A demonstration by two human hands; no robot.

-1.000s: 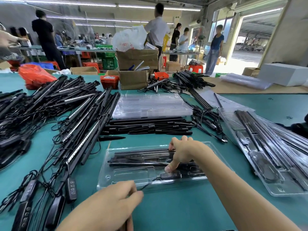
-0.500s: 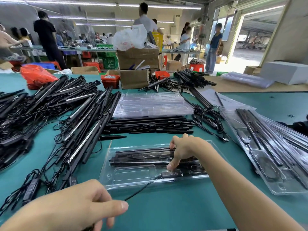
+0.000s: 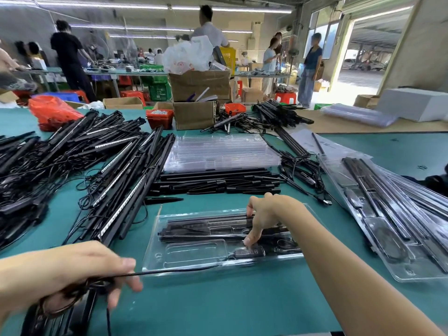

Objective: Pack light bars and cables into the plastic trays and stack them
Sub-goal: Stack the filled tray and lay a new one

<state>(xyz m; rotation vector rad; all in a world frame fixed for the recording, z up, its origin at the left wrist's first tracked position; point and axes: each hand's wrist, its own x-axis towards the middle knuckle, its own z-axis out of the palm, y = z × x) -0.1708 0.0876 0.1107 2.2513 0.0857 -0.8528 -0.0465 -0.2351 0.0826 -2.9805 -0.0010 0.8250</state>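
A clear plastic tray (image 3: 186, 257) lies in front of me on the green table, with black light bars (image 3: 208, 230) in its upper slots. My right hand (image 3: 264, 215) is over the tray, a fingertip pressing down by the black controller (image 3: 249, 252) in the lower slot. A thin black cable (image 3: 174, 271) runs taut from that controller to my left hand (image 3: 72, 270), which grips the cable and a coiled bunch of it at the lower left.
Loose light bars with cables (image 3: 101, 170) pile up on the left. A stack of clear trays (image 3: 223, 151) sits behind a row of black bars (image 3: 218, 183). Filled trays (image 3: 392, 219) lie at the right. Cardboard boxes (image 3: 196, 115) and people stand behind.
My left hand has moved left and towards me, pulling the cable taut out of the tray. My right hand stays pressing by the controller.
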